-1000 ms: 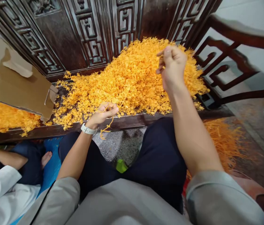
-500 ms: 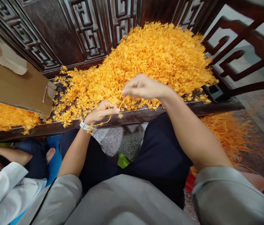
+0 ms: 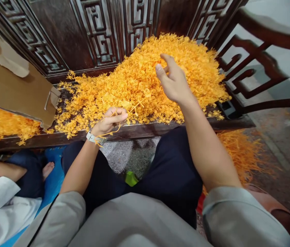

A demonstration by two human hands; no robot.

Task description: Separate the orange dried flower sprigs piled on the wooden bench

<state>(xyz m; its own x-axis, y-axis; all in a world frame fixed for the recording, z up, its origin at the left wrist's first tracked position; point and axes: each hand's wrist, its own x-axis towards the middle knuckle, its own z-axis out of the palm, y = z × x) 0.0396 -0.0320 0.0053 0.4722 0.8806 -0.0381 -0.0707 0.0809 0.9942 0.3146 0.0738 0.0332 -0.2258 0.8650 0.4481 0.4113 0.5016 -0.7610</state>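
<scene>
My left hand [image 3: 109,121], with a pale band on its wrist, is closed on a thin yellow branching stem [image 3: 135,108] that looks like plastic. One end of the stem sticks out past the thumb, and a strand [image 3: 116,130] loops under the fingers toward the wrist. Over the large pile of small yellow artificial flowers [image 3: 137,73] hovers my right hand [image 3: 175,81], its thumb and fingers apart with nothing visible in them. The pile lies on a dark wooden bench just beyond both hands.
A cardboard box [image 3: 16,89] stands at the left, with more yellow pieces by it. The bench [image 3: 150,129] has a carved back [image 3: 98,31] and armrest [image 3: 253,68]. Orange stems [image 3: 240,154] lie low at the right. Another person's arm [image 3: 3,168] is at lower left.
My right hand has drawn away from the left hand, up and to the right, and its fingers have spread. The left hand keeps hold of the stem in nearly the same place.
</scene>
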